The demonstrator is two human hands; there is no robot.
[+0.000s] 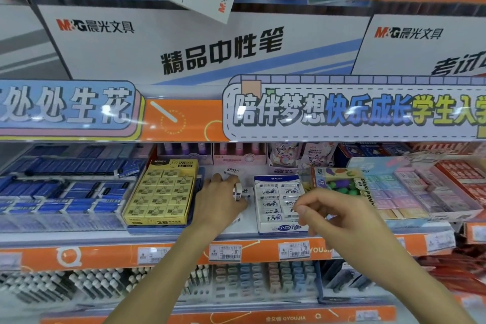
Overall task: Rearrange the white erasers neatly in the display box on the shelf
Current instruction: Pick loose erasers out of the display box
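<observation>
A white display box (276, 230) with blue print sits on the middle shelf, holding several white erasers (271, 193) in wrapped rows. My left hand (219, 205) rests on the bare shelf just left of the box, fingers closed around a few white erasers (239, 191). One loose white eraser (232, 171) lies on the shelf behind that hand. My right hand (334, 214) hovers over the box's front right corner, fingers curled and pinched together; nothing shows between them.
A yellow 2B eraser box (160, 193) stands left of the gap. Blue eraser packs (60, 189) fill the far left. A colourful toy eraser box (342, 181) and pastel eraser trays (410, 187) lie to the right. Price tags (225, 252) line the orange shelf edge.
</observation>
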